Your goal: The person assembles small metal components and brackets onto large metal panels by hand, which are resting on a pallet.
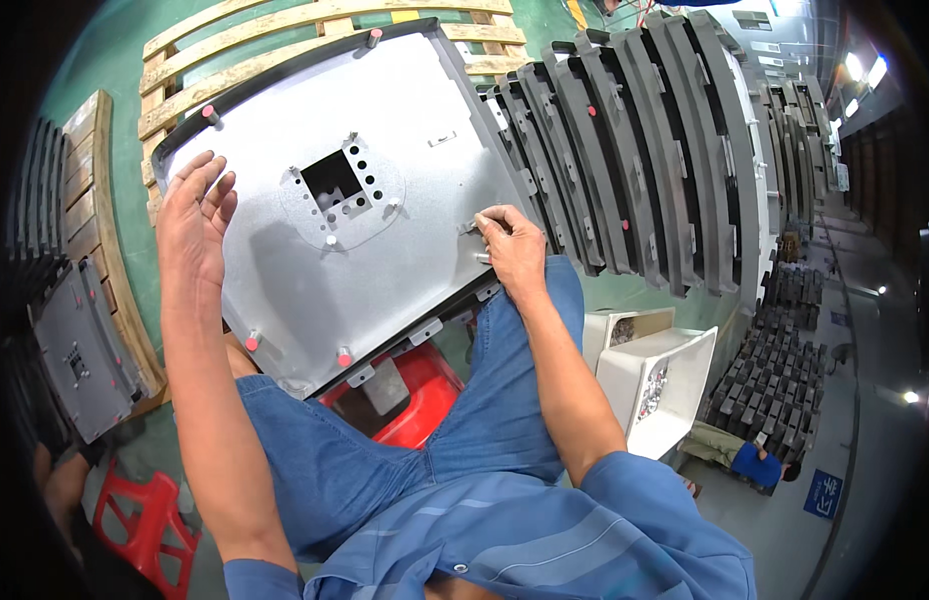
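A large grey sheet-metal panel point(315, 285) with dark raised edges lies tilted across my lap. It has a square cutout ringed by small holes, and several red-capped posts point(253, 341) stand up from it. My left hand point(197, 210) is raised over the panel's left edge, its fingers stretched out and slightly bent, holding nothing. At the right side of the panel, my right hand point(515, 248) has thumb and forefinger pinched together beside a small metal fitting point(469, 227). Whatever sits between those fingertips is too small to name.
Similar panels point(635, 150) stand in a row at the right. White bins point(675, 375) with small metal parts stand beside my right leg. Wooden pallets point(225, 50) lie ahead and at the left. A red stool point(150, 520) is at lower left; a person point(755, 465) is far right.
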`<state>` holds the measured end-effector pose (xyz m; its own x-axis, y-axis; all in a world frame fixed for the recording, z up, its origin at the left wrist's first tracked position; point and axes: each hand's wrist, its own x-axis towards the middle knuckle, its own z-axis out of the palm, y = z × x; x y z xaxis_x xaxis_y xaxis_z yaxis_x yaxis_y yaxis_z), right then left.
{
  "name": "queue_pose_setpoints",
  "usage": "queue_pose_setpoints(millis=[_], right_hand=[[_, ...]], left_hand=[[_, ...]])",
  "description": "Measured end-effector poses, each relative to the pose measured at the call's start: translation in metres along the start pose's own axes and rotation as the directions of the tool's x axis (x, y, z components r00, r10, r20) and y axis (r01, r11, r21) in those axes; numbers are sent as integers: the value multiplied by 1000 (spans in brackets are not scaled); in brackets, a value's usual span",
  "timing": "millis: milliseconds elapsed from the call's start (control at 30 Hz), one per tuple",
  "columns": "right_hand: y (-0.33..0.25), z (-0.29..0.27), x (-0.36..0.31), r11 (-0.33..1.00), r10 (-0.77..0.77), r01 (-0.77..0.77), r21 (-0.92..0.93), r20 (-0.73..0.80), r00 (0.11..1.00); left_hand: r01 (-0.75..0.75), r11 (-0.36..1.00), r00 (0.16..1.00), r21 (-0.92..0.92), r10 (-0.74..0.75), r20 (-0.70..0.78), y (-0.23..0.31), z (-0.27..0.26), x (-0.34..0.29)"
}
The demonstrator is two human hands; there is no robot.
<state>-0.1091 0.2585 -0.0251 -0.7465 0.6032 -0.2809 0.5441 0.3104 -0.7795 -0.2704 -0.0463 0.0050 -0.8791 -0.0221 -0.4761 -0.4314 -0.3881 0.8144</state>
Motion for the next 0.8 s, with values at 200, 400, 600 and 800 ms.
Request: queue_pose_setpoints(millis=[200,400,600,800], right_hand=[[3,2,1,986,-121,117,-121,-23,992],[2,5,-4,953,-227,209,-218,-59,972],[12,14,-6,883,-403,351,-311,-124,907],[8,12,-9,891,-381,341,-299,-83,921]], left_hand=[[-1,1000,1000,14,1,10,-4,0,3],[-4,1000,1000,1,4,10,-2,-1,3],[1,1000,1000,1,-1,16,-2,2,2],[0,1000,1000,13,0,10,-2,4,2]])
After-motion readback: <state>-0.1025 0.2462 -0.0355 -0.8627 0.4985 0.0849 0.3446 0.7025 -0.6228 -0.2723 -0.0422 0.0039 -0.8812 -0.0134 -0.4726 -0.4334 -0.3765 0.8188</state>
